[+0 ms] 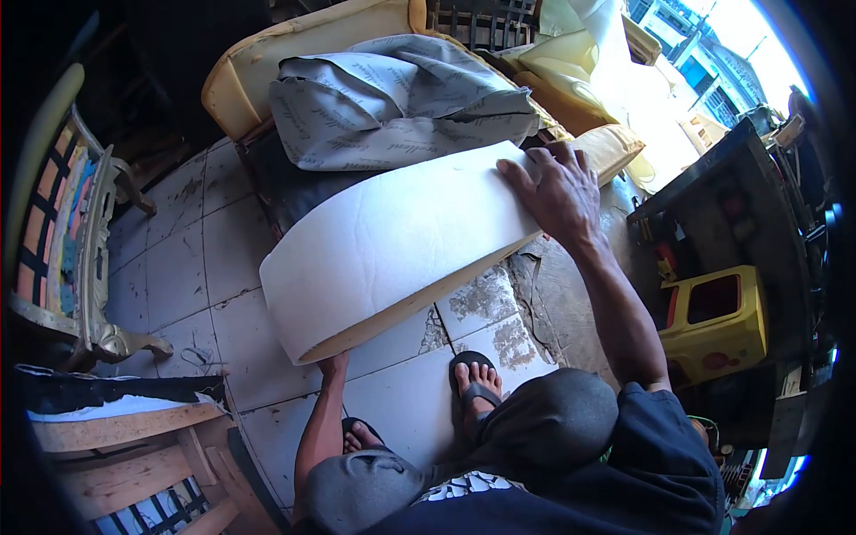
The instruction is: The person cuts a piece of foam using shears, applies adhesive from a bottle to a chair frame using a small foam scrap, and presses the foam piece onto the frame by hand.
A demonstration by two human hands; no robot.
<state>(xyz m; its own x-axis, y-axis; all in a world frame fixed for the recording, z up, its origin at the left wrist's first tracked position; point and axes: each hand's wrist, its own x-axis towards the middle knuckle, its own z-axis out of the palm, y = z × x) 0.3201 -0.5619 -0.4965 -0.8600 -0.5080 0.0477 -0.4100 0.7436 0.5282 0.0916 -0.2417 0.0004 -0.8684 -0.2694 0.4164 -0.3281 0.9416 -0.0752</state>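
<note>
Evenly support the white panel [401, 234], fingers of your right hand [563, 189] grasping its end, left hand [334, 364] underneath, grip hidden.

Single head cam, wide fisheye, dark curved rim. Looks forward and steeply down over wearer's knees [557, 415], close at bottom edge. Near, mid-frame: white foam piece [401, 236]; tiled floor [388, 392] beneath; outdoor buildings [713, 58] far off, top right.

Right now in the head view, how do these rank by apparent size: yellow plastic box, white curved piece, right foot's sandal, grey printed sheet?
White curved piece
Grey printed sheet
Yellow plastic box
Right foot's sandal
</note>
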